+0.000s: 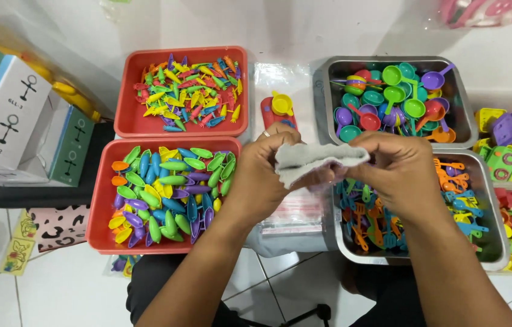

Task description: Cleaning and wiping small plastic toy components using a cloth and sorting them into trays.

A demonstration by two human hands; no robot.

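Seen from above, a person's left hand (262, 172) and right hand (398, 172) meet at the centre of the scene, the fingers of both pinched shut on a small grey cloth pouch (316, 160) held between them over a clear plastic bag (289, 218).

How far the sorting has got can only be judged: four containers stand heaped with toy parts, and only one red piece with a yellow cup (278, 109) lies apart on the clear plastic sheet beyond the hands.

At far left, a red tray (182, 92) holds small mixed-colour carrot shapes. Nearer, a second red tray (168, 194) holds green, blue and purple pods. At far right, a steel tray (396, 100) carries coloured toy pans and ladles, while the near steel tray (425, 209) holds orange and blue utensils. Toy stoves and cups (510, 148) lie loose at the right edge.

On the left, white and green cardboard boxes (10, 112) with black line-figure labels stand stacked. Yellow sticker sheets (19, 242) lie on the tiled floor.
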